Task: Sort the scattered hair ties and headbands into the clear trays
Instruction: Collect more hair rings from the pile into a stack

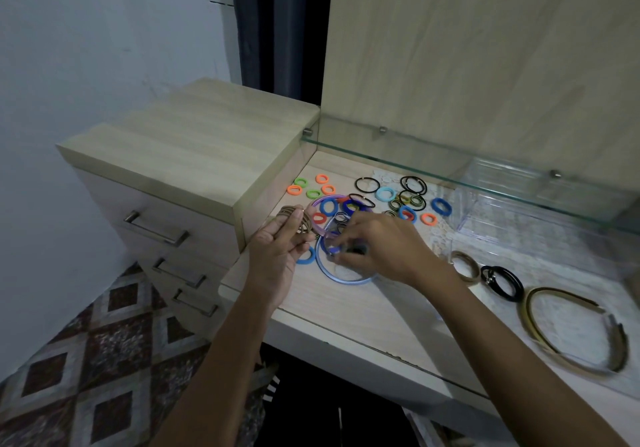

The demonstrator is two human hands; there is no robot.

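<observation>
- The drawer unit (180,169) at the left is pale wood-grain laminate with brushed metal bar handles; its lower drawers are partly cut off by the arms.
- The left hand (277,256) holds a bundle of thin brown hair ties (294,220), its fingers curled round them at the bench's left edge; how many ties there are is hard to make out.
- The scattered hair ties (363,201) lie on the bench (363,311) ahead of both hands: small fuzzy rings in orange, green, blue and red, and thin black elastic loops.
- The right hand (381,249) reaches among them, fingers bent and pinching something small and dark; motion blur hides what it is.
- A translucent blue headband (343,278) curves under that hand, partly covered.
- A glass shelf (450,169) runs above the bench.
- The clear trays (540,211) sit to the right, glossy plastic, edges hard to trace; brown and black ties and olive headbands (575,336) lie in the nearer one.
</observation>
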